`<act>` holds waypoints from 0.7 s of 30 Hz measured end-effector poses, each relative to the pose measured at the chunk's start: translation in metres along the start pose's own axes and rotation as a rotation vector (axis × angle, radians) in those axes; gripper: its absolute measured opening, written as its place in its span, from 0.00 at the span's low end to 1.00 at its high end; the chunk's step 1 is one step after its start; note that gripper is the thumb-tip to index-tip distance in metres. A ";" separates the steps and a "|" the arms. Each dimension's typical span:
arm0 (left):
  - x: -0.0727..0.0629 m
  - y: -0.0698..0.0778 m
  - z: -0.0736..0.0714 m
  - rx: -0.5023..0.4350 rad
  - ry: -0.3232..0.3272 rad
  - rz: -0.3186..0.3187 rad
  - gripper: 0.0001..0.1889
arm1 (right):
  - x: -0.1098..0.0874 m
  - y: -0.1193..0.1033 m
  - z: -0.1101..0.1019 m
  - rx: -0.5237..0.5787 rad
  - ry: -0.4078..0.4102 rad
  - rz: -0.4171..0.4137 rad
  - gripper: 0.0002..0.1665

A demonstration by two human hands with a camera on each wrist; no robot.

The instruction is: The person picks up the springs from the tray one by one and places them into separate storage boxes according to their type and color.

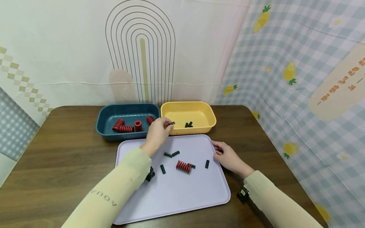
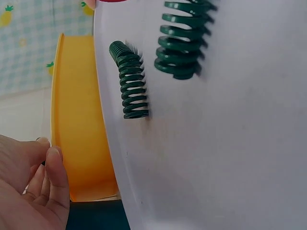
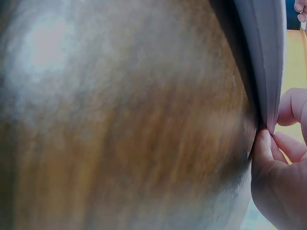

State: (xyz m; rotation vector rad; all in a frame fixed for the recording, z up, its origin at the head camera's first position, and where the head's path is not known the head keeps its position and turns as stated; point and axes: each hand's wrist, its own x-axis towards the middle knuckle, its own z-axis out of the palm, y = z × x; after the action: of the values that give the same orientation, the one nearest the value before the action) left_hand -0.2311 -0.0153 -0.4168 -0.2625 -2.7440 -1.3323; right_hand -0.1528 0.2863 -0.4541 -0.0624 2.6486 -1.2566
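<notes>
My left hand (image 1: 158, 130) pinches a small dark green spring (image 1: 172, 123) between thumb and fingertips, at the near left corner of the yellow bin (image 1: 209, 129). In the left wrist view the fingers hide nearly all of that spring. With its thumb and fingers my right hand (image 1: 228, 157) grips the right rim of the pale lilac tray (image 1: 182, 199). On the tray lie a thick red spring (image 1: 183, 166) and several green springs, one of them (image 1: 207, 163) close to the right hand. Inside the yellow bin, several green springs (image 1: 188, 124) rest near its front wall.
A dark blue bin (image 1: 106, 136) stands left of the yellow one and holds several red springs (image 1: 126, 129). Both bins sit behind the tray on a brown wooden table (image 1: 71, 158). Patterned cloth (image 1: 199, 47) hangs behind the table and along its right side.
</notes>
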 end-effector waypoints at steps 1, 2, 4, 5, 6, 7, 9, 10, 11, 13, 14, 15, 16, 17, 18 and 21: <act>0.000 0.001 0.000 0.001 0.000 -0.002 0.07 | 0.000 0.000 0.000 0.000 0.001 -0.001 0.34; 0.001 0.001 0.000 -0.002 -0.001 -0.004 0.08 | 0.000 0.000 0.000 0.000 0.001 -0.002 0.34; 0.002 0.002 0.000 -0.006 -0.003 -0.011 0.08 | 0.000 0.001 0.000 0.001 0.002 -0.002 0.34; 0.002 0.003 0.000 -0.006 -0.004 -0.015 0.08 | 0.000 0.001 0.001 0.003 0.002 0.001 0.33; 0.002 0.004 0.000 -0.006 -0.002 -0.019 0.08 | 0.000 0.000 0.001 0.004 0.003 0.003 0.33; 0.003 0.004 0.000 -0.004 -0.002 -0.021 0.08 | 0.000 0.000 0.001 0.003 0.002 0.004 0.33; 0.004 0.004 0.000 0.004 0.001 -0.025 0.07 | 0.000 0.000 0.001 0.002 0.001 0.009 0.33; 0.004 0.004 0.001 0.007 0.002 -0.027 0.07 | 0.000 -0.001 0.001 0.003 0.001 0.011 0.33; 0.004 0.004 0.001 0.012 0.004 -0.028 0.07 | 0.000 -0.001 0.001 0.003 0.001 0.013 0.33; 0.004 0.004 0.001 0.018 0.005 -0.028 0.07 | -0.001 -0.002 0.001 0.000 0.001 0.013 0.33; 0.004 0.003 0.002 0.020 0.006 -0.028 0.08 | -0.001 -0.002 0.001 0.000 0.003 0.014 0.33; 0.004 0.003 0.002 0.018 0.004 -0.027 0.08 | -0.001 -0.002 0.001 0.001 0.005 0.015 0.33; 0.004 0.003 0.002 0.013 0.003 -0.026 0.09 | -0.001 -0.003 0.001 0.000 0.006 0.015 0.33; 0.004 0.003 0.001 0.005 0.000 -0.025 0.10 | -0.001 -0.003 0.001 0.000 0.006 0.014 0.33; 0.003 0.002 0.001 -0.005 -0.006 -0.023 0.11 | -0.002 -0.003 0.001 -0.002 0.005 0.012 0.33; 0.001 0.001 -0.001 -0.050 -0.030 -0.022 0.14 | -0.002 -0.003 0.000 0.000 0.004 0.008 0.33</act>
State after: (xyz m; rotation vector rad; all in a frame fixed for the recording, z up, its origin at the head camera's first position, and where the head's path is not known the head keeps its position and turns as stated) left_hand -0.2316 -0.0155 -0.4157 -0.2582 -2.7487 -1.4151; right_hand -0.1509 0.2848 -0.4517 -0.0484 2.6495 -1.2561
